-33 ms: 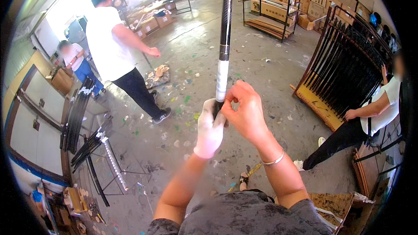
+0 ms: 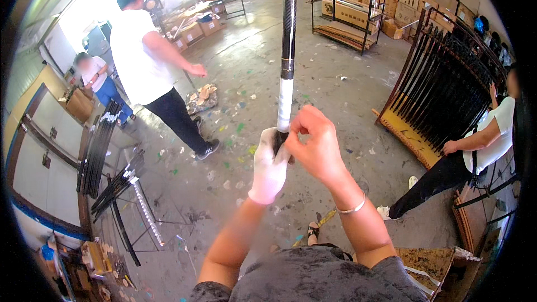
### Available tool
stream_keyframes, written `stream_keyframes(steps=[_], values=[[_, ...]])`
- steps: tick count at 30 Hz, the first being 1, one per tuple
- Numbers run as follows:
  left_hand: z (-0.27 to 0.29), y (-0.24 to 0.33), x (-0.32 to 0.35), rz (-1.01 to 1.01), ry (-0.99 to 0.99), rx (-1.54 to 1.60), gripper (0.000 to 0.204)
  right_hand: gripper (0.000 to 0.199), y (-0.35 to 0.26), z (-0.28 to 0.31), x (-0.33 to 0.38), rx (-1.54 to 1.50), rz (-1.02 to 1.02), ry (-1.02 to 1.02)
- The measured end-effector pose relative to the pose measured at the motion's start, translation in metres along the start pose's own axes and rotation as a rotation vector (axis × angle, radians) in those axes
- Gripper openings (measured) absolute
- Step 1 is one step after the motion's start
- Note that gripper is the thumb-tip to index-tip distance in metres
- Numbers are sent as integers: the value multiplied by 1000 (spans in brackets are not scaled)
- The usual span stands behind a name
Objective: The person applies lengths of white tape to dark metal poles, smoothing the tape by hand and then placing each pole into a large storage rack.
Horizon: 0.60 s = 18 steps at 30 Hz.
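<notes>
Our gloved left hand (image 2: 271, 159) is gripping a black pole (image 2: 287, 45)

We are holding the pole nearly upright in front of us, its upper end running out of view at the top. Our left hand, in a white glove (image 2: 266, 179), is wrapping its fingers closely around the black lower part, just under a white band (image 2: 285, 103). Our bare right hand (image 2: 316, 142) is curling beside it, thumb and forefinger drawn together in a pinch near the lower edge of the band; we cannot tell whether the fingertips are holding anything. A bracelet (image 2: 352, 204) is circling our right wrist.

Around us, 3 other people are sharing the space. On the left, 1 person in a white shirt (image 2: 142, 56) is standing with an arm bent, and another in blue trousers (image 2: 108, 90) is standing farther back. On the right, a person in a white top (image 2: 495, 134) is reaching toward a rack of dark rods (image 2: 442, 81). Bundled black tubes (image 2: 99, 148) are lying near a brown-framed door (image 2: 47, 162), and a metal shelf rack (image 2: 366, 25) is standing well beyond our hands.
</notes>
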<state>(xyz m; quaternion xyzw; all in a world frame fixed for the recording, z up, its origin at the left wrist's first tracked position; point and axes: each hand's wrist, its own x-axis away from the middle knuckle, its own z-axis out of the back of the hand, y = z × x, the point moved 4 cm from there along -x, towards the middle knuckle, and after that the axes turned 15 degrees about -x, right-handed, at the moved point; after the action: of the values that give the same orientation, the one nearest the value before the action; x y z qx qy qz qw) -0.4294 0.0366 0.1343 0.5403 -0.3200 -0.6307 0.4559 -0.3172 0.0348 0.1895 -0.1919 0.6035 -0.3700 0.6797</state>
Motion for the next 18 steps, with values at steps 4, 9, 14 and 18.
stream_keyframes(steps=[4, 9, 14, 18], values=[[4, 4, -6, 155, -336, 157, 19, 9, -7, 17, 15, -183, -40, -30], [-8, 15, 2, 274, -464, 389, 17, 19, 12, 49, 31, -259, -228, -44], [-17, 10, 3, 158, -308, 94, 14, 27, 3, 45, 27, -102, -228, -64], [-17, -2, 5, -31, -146, -70, 15, 18, 1, 27, 19, -107, -243, -99]])
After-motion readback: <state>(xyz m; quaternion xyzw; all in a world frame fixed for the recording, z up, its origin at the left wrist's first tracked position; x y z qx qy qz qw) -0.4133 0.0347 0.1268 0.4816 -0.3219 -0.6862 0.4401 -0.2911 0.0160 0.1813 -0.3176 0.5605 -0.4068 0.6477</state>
